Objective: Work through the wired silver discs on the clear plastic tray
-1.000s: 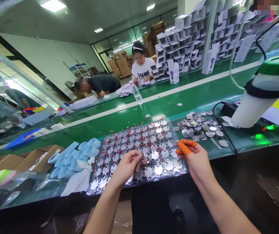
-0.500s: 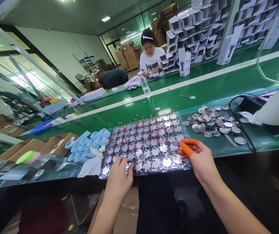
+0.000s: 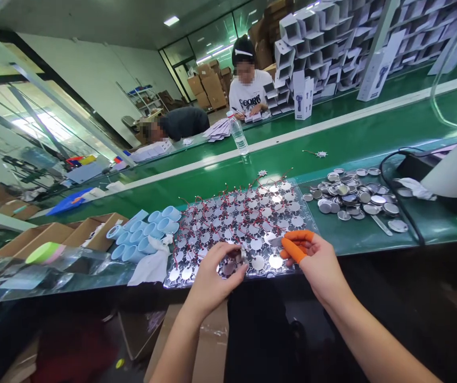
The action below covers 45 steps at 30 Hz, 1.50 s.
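Note:
My left hand [image 3: 216, 276] is over the near edge of a clear sheet-covered tray [image 3: 312, 226] of silver discs with red wires. Its thumb and forefinger pinch a small round metal disc [image 3: 243, 255], tilted on edge. To the right, my right hand [image 3: 310, 252] wears orange finger covers on several fingers. Those fingers are closed around a thin flat metal tool [image 3: 275, 242], whose tip points left over the discs; its handle is hidden in the hand. Rows of star-edged discs [image 3: 257, 263] lie beneath both hands.
Loose metal discs [image 3: 343, 194] lie piled at right, beside a black cable [image 3: 406, 215] and a white cylindrical device [image 3: 451, 173]. Light blue cups [image 3: 140, 234] and a white cloth [image 3: 150, 267] stand left. A water bottle [image 3: 239, 135] and a seated person [image 3: 248, 93] are across the bench.
My left hand has moved right and now pinches a disc that seems to have lain on the tray. My right hand has shifted slightly left with the metal tool.

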Motion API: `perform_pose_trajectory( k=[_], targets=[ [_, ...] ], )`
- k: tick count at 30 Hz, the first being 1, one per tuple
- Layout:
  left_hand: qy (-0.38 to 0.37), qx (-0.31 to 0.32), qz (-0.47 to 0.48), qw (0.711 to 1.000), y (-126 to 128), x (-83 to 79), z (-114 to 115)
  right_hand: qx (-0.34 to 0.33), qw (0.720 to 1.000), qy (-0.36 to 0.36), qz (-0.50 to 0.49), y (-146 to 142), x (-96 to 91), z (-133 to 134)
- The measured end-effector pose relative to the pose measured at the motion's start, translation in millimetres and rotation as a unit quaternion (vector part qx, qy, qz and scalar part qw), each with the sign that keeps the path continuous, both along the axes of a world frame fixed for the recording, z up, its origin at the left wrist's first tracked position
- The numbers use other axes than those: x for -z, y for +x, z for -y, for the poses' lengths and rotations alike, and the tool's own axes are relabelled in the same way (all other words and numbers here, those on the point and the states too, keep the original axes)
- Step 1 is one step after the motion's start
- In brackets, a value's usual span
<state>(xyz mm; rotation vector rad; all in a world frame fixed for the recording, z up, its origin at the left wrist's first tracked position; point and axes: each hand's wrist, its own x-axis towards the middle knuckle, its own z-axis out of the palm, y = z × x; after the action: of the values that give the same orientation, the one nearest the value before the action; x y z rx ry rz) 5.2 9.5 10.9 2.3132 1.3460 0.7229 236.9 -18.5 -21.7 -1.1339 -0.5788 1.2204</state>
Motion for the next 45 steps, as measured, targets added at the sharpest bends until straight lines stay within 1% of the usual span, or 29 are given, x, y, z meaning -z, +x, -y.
perform_pose_trajectory(
  k=[3,6,8,12,17,26,31,35,39,41,43,45],
  targets=[
    [-0.011,0.007,0.062,0.998,1.5,3.4,6.3,-0.031,0.999,0.003,-0.019,-1.1,-3.7,1.5],
    [-0.009,0.002,0.060,0.998,3.8,14.6,8.0,-0.078,0.996,-0.006,-0.030,-3.8,-4.3,2.9],
    [-0.006,-0.003,0.048,0.999,6.2,23.4,7.2,-0.096,0.995,-0.014,-0.022,-6.8,-2.2,3.2],
    [0.000,-0.005,0.043,0.999,11.4,36.6,5.1,-0.090,0.996,-0.013,0.022,-13.9,4.1,2.4],
    [0.038,0.007,0.033,0.999,15.1,43.6,2.6,-0.085,0.993,-0.015,0.074,-19.7,10.3,0.1],
    [0.043,0.024,0.027,0.998,15.5,42.4,2.1,-0.085,0.985,-0.012,0.151,-24.5,20.5,-3.4],
    [0.055,0.032,0.014,0.998,15.6,43.7,1.8,-0.072,0.977,-0.002,0.203,-25.5,21.1,-2.8],
    [0.061,0.035,0.006,0.997,16.6,42.9,1.5,-0.074,0.977,-0.002,0.198,-24.6,19.1,-1.9],
    [0.063,0.041,-0.001,0.997,18.7,38.0,1.0,-0.087,0.977,-0.018,0.195,-24.0,20.5,-2.8],
    [0.061,0.045,-0.008,0.997,19.4,35.3,0.5,-0.090,0.973,-0.008,0.211,-23.3,22.0,-3.6],
    [0.056,0.046,-0.013,0.997,19.9,33.5,-0.2,-0.095,0.967,0.017,0.234,-21.7,22.6,-3.8],
    [0.048,0.044,-0.017,0.998,20.2,32.6,-0.8,-0.100,0.954,0.055,0.279,-19.4,21.8,-3.3]
  ],
)
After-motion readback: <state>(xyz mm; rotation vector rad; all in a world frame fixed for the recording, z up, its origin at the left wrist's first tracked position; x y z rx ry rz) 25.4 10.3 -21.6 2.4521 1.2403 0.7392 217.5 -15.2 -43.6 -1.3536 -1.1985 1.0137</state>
